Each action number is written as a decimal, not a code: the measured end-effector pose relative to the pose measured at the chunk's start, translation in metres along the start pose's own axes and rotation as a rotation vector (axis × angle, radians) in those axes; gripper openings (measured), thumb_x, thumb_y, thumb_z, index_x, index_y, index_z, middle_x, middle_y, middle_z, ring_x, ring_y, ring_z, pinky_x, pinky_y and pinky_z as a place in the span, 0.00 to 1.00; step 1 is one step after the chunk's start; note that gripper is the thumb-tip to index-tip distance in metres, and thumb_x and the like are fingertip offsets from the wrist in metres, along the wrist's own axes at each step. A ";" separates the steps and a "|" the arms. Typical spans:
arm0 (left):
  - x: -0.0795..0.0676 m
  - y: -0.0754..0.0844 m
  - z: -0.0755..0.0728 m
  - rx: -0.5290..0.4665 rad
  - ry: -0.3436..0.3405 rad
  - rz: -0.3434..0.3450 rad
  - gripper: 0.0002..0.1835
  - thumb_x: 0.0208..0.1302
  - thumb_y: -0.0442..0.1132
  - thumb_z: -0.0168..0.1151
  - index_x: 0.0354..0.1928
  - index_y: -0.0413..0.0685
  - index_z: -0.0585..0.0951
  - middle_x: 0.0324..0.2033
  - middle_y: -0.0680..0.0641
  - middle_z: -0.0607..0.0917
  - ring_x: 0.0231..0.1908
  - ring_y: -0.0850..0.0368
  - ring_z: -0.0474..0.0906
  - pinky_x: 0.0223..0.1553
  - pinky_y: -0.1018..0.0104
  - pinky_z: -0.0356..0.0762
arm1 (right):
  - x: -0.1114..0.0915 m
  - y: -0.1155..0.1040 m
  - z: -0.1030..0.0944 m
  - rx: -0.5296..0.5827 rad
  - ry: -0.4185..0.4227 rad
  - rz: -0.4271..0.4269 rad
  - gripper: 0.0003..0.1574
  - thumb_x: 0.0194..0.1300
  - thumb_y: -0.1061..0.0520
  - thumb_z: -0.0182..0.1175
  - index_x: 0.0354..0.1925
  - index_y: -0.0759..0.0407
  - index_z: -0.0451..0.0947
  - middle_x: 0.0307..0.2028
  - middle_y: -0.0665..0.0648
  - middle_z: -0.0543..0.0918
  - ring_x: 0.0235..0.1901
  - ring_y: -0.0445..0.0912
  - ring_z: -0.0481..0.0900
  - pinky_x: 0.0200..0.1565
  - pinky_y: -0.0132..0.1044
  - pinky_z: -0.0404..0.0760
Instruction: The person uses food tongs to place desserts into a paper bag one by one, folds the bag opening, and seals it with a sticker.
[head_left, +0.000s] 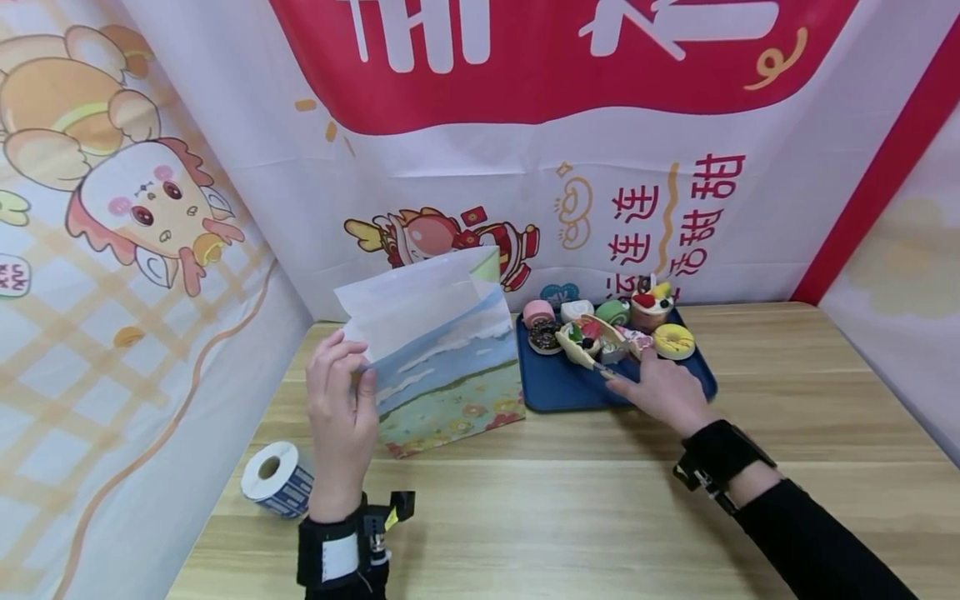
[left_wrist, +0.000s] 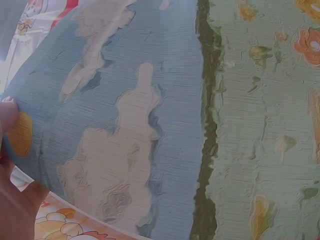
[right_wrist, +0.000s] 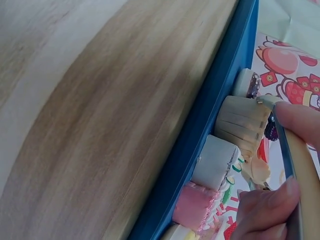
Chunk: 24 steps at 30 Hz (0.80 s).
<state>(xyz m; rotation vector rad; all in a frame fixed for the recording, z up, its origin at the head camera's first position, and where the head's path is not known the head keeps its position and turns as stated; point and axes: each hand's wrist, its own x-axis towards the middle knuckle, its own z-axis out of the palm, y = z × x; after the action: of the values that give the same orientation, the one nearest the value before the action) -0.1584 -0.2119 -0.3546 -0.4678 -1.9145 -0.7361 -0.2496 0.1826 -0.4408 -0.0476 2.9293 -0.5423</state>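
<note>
My left hand (head_left: 342, 408) holds the upper left edge of a paper bag (head_left: 450, 375) printed with sky, clouds and flowers. In the left wrist view the thumb lies on the front of the bag (left_wrist: 175, 125). My right hand (head_left: 667, 396) grips wooden-handled tongs (right_wrist: 302, 170). Between the tong ends is a toy fruit tart (head_left: 581, 340) with berries and a pale, pleated shell; whether it is lifted off the tray I cannot tell. Several other toy pastries, among them a chocolate doughnut (head_left: 544, 337) and a yellow doughnut (head_left: 673, 342), sit on the blue tray (head_left: 547, 387).
A roll of labels (head_left: 277, 479) stands on the wooden table (head_left: 540, 517), left of my left forearm. Behind the tray, a printed cloth backdrop (head_left: 585, 183) rises from the table's far edge. A fruit-topped cup dessert (head_left: 651, 304) stands at the tray's back right.
</note>
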 end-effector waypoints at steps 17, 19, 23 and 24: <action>0.001 0.004 -0.001 0.011 -0.007 -0.009 0.13 0.70 0.37 0.49 0.32 0.31 0.73 0.44 0.32 0.78 0.59 0.41 0.65 0.63 0.44 0.62 | -0.001 0.001 -0.007 0.035 0.021 -0.021 0.73 0.48 0.17 0.47 0.67 0.75 0.54 0.46 0.74 0.77 0.31 0.55 0.73 0.25 0.43 0.72; 0.001 0.004 -0.001 0.010 -0.008 -0.010 0.12 0.69 0.36 0.49 0.32 0.31 0.73 0.44 0.33 0.78 0.59 0.41 0.65 0.63 0.44 0.62 | -0.001 0.000 -0.009 0.045 0.016 -0.016 0.71 0.49 0.18 0.48 0.66 0.74 0.57 0.45 0.71 0.77 0.32 0.55 0.73 0.25 0.42 0.71; 0.000 0.005 -0.001 0.010 -0.009 -0.013 0.08 0.66 0.32 0.51 0.32 0.31 0.73 0.44 0.33 0.78 0.59 0.41 0.65 0.63 0.44 0.62 | -0.001 0.000 -0.012 0.045 -0.001 -0.017 0.70 0.49 0.18 0.48 0.66 0.73 0.56 0.51 0.74 0.76 0.36 0.57 0.74 0.29 0.46 0.76; 0.000 0.005 -0.001 0.009 -0.009 -0.014 0.07 0.65 0.31 0.52 0.33 0.31 0.73 0.44 0.33 0.78 0.59 0.41 0.65 0.63 0.43 0.62 | -0.001 0.000 -0.013 0.042 0.002 -0.020 0.70 0.49 0.18 0.48 0.67 0.73 0.56 0.53 0.75 0.75 0.37 0.57 0.75 0.31 0.48 0.78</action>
<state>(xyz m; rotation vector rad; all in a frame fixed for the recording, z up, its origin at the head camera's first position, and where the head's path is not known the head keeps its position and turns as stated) -0.1547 -0.2089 -0.3529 -0.4532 -1.9307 -0.7352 -0.2507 0.1875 -0.4288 -0.0713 2.9216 -0.6064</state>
